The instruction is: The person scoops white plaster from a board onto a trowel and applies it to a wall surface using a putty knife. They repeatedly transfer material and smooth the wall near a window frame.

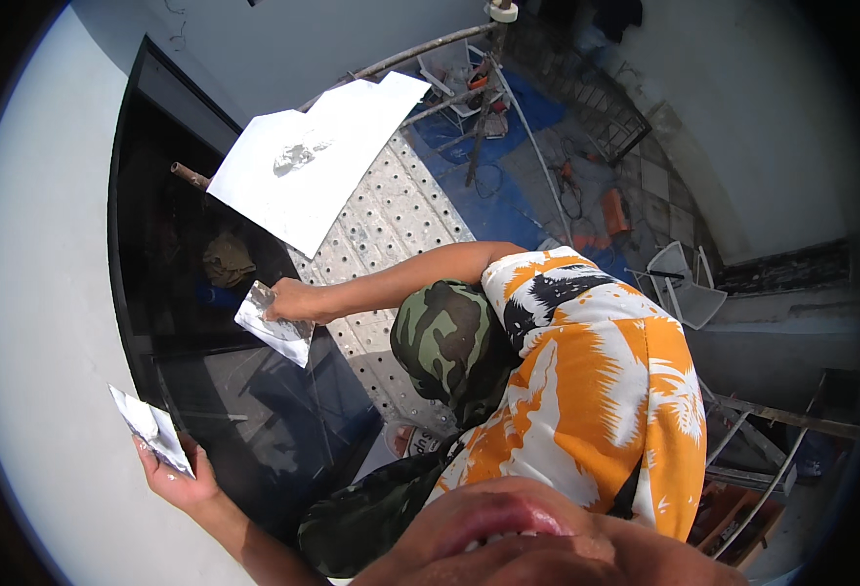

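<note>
At the lower left, my left hand (178,476) is closed round a flat plate (151,427) coated with white paste, close beside the white wall. My right hand (298,301), arm stretched across to the left, grips a wide putty knife (275,328) with white paste over its blade. This blade hangs past the edge of a perforated metal scaffold plank (396,210). On the plank's far part lies a large bright white sheet or board (254,156) with a grey patch on it. My knee in camouflage trousers (444,337) rises over the plank.
Scaffold poles (420,49) run along the plank's far end. A dark opening (171,225) lies left of the plank. Below on the right are blue sheeting (479,195), an orange block-like object (616,211), a white chair (686,285) and more scaffold framing (776,454).
</note>
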Tool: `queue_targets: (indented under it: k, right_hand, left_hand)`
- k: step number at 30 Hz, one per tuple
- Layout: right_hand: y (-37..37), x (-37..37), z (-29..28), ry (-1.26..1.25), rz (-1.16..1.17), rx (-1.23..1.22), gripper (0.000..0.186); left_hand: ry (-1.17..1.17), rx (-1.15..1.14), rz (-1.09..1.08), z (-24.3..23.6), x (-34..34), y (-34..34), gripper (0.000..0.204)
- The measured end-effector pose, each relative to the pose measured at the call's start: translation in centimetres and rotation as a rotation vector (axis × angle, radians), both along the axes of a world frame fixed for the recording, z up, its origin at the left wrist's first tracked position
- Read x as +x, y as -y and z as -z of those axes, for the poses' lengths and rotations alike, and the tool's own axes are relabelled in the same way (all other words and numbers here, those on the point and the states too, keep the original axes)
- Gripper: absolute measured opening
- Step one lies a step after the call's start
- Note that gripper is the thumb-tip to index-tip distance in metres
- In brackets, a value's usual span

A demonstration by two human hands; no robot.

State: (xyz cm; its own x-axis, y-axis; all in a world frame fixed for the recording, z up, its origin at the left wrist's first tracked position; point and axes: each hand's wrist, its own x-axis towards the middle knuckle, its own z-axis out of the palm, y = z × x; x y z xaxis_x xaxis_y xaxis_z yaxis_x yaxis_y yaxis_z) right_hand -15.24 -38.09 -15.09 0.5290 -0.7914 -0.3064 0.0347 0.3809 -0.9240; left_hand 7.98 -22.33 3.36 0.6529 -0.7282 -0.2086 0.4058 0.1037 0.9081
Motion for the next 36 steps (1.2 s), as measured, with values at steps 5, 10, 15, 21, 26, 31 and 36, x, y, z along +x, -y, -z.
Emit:
queue_targets:
  k: [5, 10, 15, 21, 26, 31, 36]
  right_hand:
    - [-1.3, -5.9, 0.6, -0.248, 0.19, 0.058, 0.034]
    - [-4.1, -9.8, 0.5, -0.433, 0.149, 0.021, 0.038]
    - [-6.2, -9.9, -1.0, -0.431, 0.309, 0.244, 0.035]
    - [-7.4, -9.1, -7.2, -0.334, 0.211, 0.167, 0.03]
    - [-6.1, -7.3, -8.9, -0.246, 0.199, 0.101, 0.035]
    - [-2.7, -6.2, -5.4, -0.237, 0.06, 0.015, 0.044]
    - [6.2, -12.0, -2.3, -0.9, 0.192, -0.695, 0.039]
  left_hand:
    - [-0.201, -0.074, 0.219, 1.5, -0.4, 4.1, 0.031]
    - [-0.34, -0.246, 0.323, 2.2, -2.1, 5.2, 0.029]
    - [-0.451, -0.308, 0.38, 1.3, -4.9, 4.8, 0.035]
    - [-0.445, -0.29, 0.406, 1.9, -5.7, 5.7, 0.039]
    - [-0.362, -0.325, 0.304, 1.9, -4.0, 7.0, 0.033]
    - [-0.246, -0.303, 0.19, -1.0, -0.8, 7.3, 0.035]
    - [-0.183, -0.218, 0.233, -2.0, 2.3, 1.6, 0.038]
